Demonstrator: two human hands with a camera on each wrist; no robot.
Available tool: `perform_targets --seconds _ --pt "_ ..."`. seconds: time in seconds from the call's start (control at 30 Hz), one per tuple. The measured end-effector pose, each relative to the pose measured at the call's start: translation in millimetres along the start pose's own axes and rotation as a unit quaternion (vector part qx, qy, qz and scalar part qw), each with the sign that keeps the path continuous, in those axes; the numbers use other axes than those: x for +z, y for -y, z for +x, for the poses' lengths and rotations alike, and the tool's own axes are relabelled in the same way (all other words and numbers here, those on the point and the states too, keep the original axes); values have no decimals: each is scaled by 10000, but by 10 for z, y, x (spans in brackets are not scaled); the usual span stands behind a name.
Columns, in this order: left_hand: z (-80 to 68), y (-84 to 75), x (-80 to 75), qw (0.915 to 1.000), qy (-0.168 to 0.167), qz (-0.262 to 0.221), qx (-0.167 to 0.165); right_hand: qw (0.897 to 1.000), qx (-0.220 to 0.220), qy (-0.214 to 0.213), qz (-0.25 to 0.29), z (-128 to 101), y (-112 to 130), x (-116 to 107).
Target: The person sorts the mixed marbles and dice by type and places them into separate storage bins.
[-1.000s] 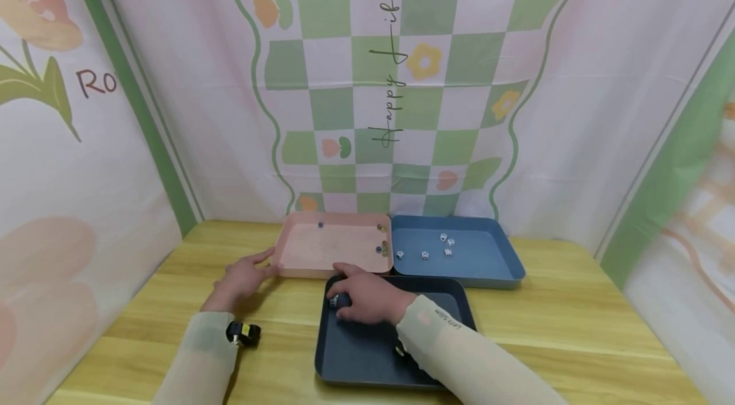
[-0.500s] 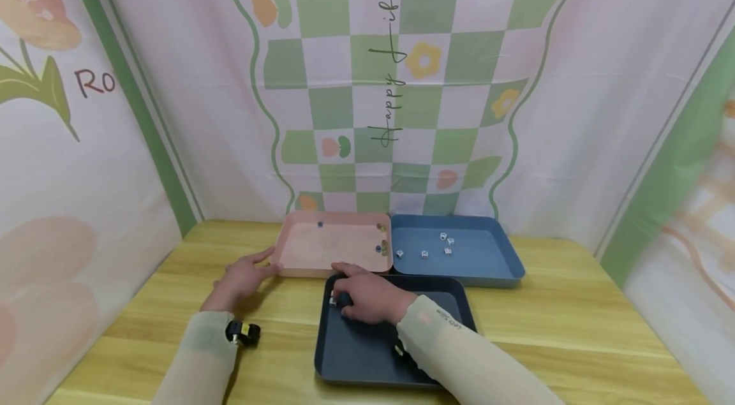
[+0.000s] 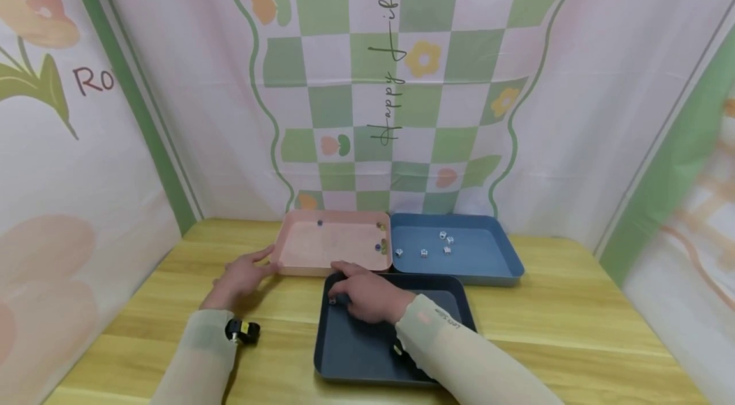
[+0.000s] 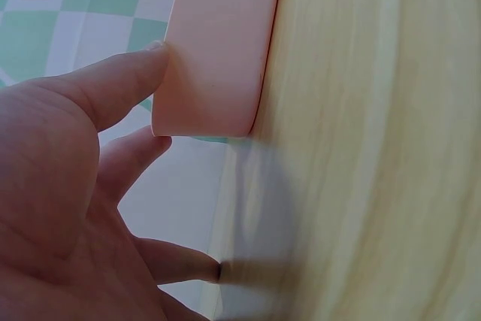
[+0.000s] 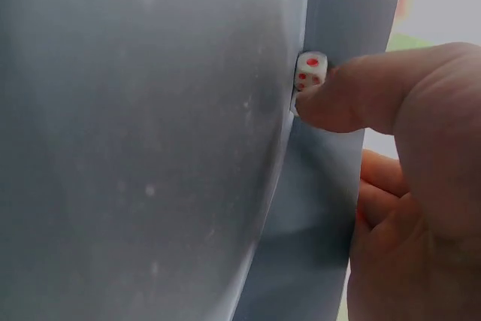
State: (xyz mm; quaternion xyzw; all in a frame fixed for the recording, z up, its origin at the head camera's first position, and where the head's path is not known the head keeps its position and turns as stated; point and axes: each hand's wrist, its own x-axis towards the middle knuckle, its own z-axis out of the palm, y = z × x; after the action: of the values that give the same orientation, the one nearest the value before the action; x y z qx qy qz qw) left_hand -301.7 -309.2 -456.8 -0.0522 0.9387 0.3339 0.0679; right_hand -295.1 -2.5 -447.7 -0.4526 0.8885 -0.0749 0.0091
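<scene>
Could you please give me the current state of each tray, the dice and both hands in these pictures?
Pink tray: flat on the table, a few small beads inside.
Light blue tray: flat, five white dice lying loose in it.
Dark tray: flat, nearest the person.
Die: against the dark tray's wall, thumb touching it.
Left hand: fingers straight, touching the pink tray's corner.
Right hand: inside the dark tray, at the die.

die [image 5: 310,71] hard against dark tray's wall [image 5: 331,186]; open tray floor [image 5: 143,148] beside it

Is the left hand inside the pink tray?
No, the left hand rests on the table outside the pink tray, its fingers touching the tray's outer corner.
</scene>
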Motion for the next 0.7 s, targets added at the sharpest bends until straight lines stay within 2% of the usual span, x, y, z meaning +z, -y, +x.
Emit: perform_targets --seconds 0.2,0.4,0.6,0.7 --pt "-5 2 -3 10000 -9 11 -1 9999 -61 -118 5 5 1 4" --pt "-17 -5 -4 10000 -2 -13 26 10000 -40 3 -50 1 -4 10" --pt "-16 -4 -1 10000 -7 -9 24 9999 -93 -117 -19 0 7 5" --pt "-7 1 1 10000 -5 -1 7 10000 -49 -46 15 -4 7 4"
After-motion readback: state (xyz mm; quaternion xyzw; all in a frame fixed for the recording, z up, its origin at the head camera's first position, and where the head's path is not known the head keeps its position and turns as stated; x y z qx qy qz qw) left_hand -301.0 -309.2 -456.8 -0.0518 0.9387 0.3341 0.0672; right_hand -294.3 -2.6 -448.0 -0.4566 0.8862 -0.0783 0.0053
